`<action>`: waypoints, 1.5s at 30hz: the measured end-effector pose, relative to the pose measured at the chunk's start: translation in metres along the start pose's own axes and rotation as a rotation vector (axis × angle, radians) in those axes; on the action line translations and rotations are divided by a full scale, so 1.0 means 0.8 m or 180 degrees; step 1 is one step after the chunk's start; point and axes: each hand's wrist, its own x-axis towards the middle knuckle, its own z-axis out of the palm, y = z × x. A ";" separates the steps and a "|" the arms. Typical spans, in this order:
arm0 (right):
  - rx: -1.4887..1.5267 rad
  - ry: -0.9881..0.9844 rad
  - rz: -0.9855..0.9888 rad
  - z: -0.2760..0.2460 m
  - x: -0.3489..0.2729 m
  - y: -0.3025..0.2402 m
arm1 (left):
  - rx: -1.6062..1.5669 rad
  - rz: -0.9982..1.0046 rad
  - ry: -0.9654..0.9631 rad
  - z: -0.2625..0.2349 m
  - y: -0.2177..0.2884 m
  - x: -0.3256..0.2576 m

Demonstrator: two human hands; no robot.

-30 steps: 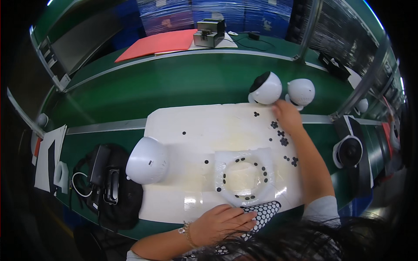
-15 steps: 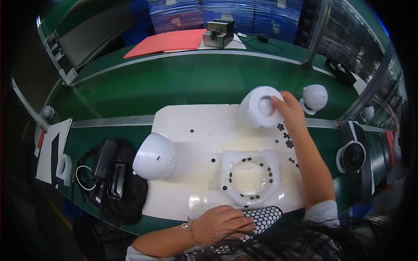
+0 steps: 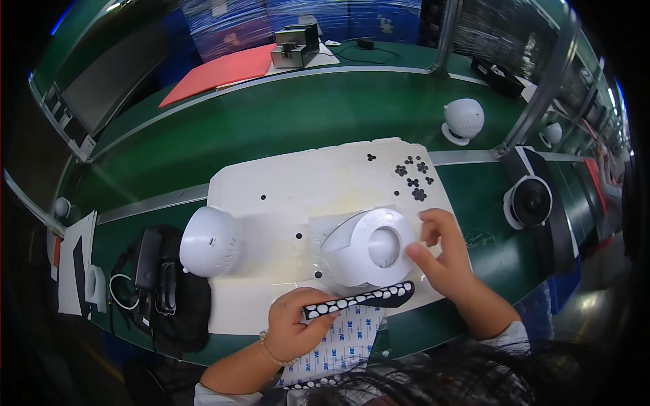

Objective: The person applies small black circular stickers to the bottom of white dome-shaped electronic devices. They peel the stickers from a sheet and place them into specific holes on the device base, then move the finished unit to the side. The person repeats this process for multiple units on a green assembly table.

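Observation:
A white rounded housing (image 3: 349,256) lies on the clear ring-shaped pad with its round recessed opening facing up and to the right. Just off its right side is my right hand (image 3: 443,257), thumb and fingers apart, holding nothing. My left hand (image 3: 301,325) pinches a bent sheet of round adhesive pads (image 3: 362,299), black with white circles, in front of the housing. The sheet's printed white backing hangs below it. A second white housing (image 3: 211,242) stands at the left on the white board (image 3: 277,223). The pad is mostly hidden under the first housing.
Small black round pads (image 3: 413,181), some in clusters, lie at the board's far right. A black bag (image 3: 193,298) with cables is at the left. Farther off are a white camera-like device (image 3: 464,120), a device with a black front (image 3: 531,201), a metal box (image 3: 295,47) and a red sheet (image 3: 220,73).
The white housing has come down toward me onto the ring pad, and my right hand has let go of it. My left hand has lifted and tilted the pad sheet. The whole view has shifted.

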 end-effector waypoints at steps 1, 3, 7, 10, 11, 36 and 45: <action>0.0286 -0.0001 -0.0517 0.000 -0.004 -0.002 | -0.0101 -0.0133 0.0078 0.001 0.000 -0.002; 0.0854 0.0002 -0.1554 0.008 -0.009 -0.012 | -0.0297 -0.0400 0.0229 0.004 0.004 -0.006; -0.0013 -0.0354 -0.2080 0.012 -0.019 -0.024 | -0.0301 -0.0316 -0.0034 0.001 -0.006 -0.010; 0.0482 -0.0248 -0.1656 0.017 -0.022 -0.021 | -0.0295 -0.0503 -0.0026 0.000 -0.004 -0.009; 0.0562 -0.0245 -0.1558 0.016 -0.023 -0.022 | -0.0296 -0.0440 0.0066 0.003 -0.006 -0.010; -0.0192 -0.0034 -0.2689 -0.027 -0.011 -0.019 | 0.0198 -0.0119 0.0183 -0.002 -0.012 -0.012; 0.0287 -0.0172 -0.2501 0.020 -0.011 -0.032 | 0.0502 0.0063 0.0026 0.007 -0.004 -0.013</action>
